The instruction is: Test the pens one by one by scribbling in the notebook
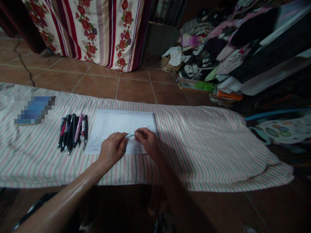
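A slim light-blue pen [130,134] spans the gap between my two hands, above a spiral notebook [114,121] with printed text on its page. My left hand [113,145] pinches one end of the pen, its fingers closed. At the other end, the fingertips of my right hand [147,139] are closed on it too. The ends of the pen are hidden inside my fingers. Left of the notebook lies a row of several pens [73,131], mostly black, with a pink one [79,127] and a white one [83,132] among them.
A striped cloth [194,145] covers the table. A blurred-out blue item [35,109] lies at the far left. Beyond the table are a tiled floor [132,87], a floral curtain [102,32] and a heap of clothes [206,42]. A patterned chair [284,129] stands at the right.
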### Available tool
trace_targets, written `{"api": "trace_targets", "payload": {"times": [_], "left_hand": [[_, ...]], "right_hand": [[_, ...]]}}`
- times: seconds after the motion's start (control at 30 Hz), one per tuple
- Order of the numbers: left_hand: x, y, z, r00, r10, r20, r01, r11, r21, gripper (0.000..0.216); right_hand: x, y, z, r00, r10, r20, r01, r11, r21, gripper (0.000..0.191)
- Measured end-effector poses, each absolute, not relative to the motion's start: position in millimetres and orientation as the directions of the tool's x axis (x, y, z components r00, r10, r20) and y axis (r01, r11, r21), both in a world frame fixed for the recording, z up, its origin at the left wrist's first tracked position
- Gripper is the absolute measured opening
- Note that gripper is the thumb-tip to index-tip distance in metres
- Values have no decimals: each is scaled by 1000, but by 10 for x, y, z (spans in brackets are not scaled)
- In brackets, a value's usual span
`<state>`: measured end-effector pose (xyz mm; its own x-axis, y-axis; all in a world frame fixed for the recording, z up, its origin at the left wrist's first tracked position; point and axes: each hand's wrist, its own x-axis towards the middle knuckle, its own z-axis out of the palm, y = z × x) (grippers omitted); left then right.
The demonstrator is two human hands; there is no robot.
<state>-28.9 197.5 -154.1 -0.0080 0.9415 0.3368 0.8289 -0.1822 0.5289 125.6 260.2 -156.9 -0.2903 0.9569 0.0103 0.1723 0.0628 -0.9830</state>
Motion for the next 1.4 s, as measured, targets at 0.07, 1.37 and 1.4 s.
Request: {"api": "trace_targets", "payload": {"times": [0.07,1.37,1.4], "left_hand": [[-291,1974,-1541,-4,945,328,828,-181,531,23],[-337,1958,-1490,74,962,262,847,-199,492,31],[-336,1960,-1491,80,961,265,839,-208,503,30]], "right_hand": [[1257,2604,-1581,-299,954,18,185,76,-980,12],[1276,2597,-1608,-371,927,58,317,185,-930,14],[1272,2593,-1606,-371,927,58,326,189,-926,14]]}}
